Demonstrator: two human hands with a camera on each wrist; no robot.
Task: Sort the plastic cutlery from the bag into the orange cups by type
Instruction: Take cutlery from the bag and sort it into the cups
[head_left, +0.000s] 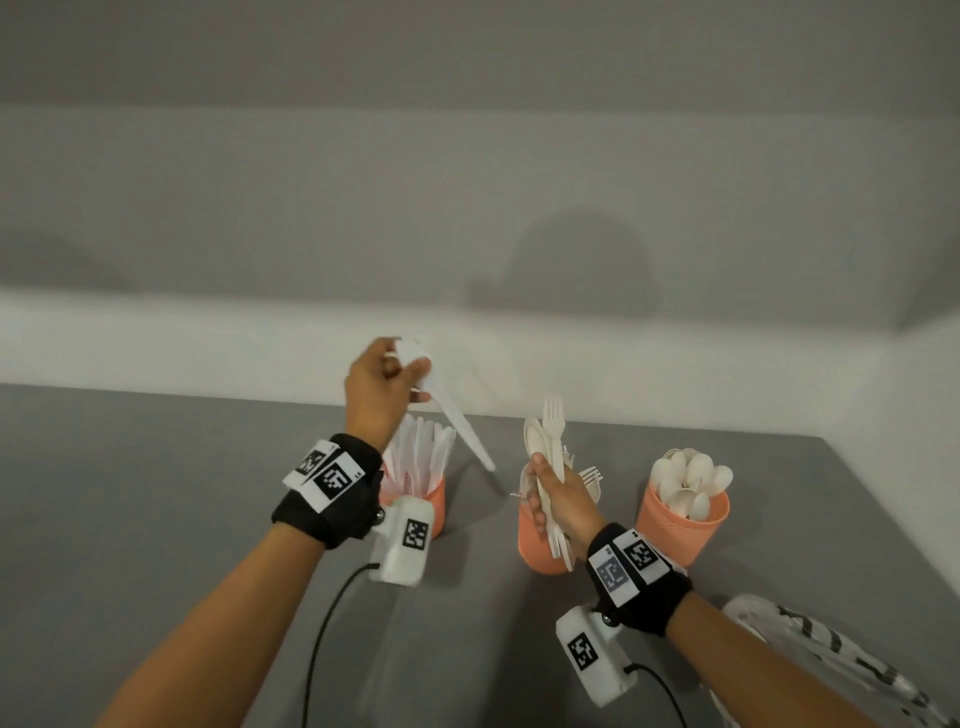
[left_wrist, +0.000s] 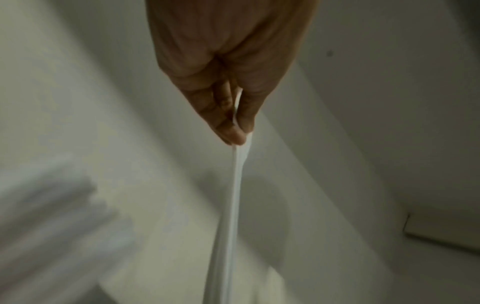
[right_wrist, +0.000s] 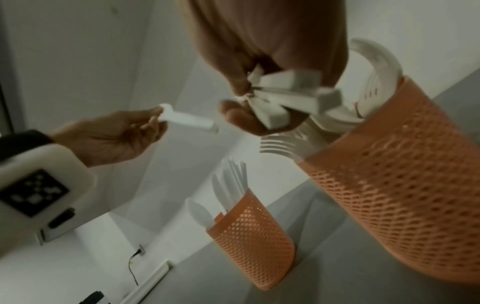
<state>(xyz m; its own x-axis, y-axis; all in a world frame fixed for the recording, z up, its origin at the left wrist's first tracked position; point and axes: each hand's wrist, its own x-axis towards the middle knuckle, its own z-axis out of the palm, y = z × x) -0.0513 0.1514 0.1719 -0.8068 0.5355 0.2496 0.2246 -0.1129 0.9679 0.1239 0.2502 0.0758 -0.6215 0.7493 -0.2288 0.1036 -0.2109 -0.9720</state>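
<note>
Head view: I saw the left hand (head_left: 382, 392) raised, fingers pinching a white knife (head_left: 465, 434) above the knife cup (head_left: 415, 501); the right hand (head_left: 558, 499) clasped mixed cutlery (head_left: 550, 452) over the middle of three orange cups on the grey bench (head_left: 156, 493).

Left wrist view: fingers (left_wrist: 233, 133) clamped the handle.

Right wrist view: two cups showed; fingers (right_wrist: 233, 111) closed round several handles.

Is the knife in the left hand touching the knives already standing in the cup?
Apart. In the right wrist view, the knife hangs well above the cup.
</note>
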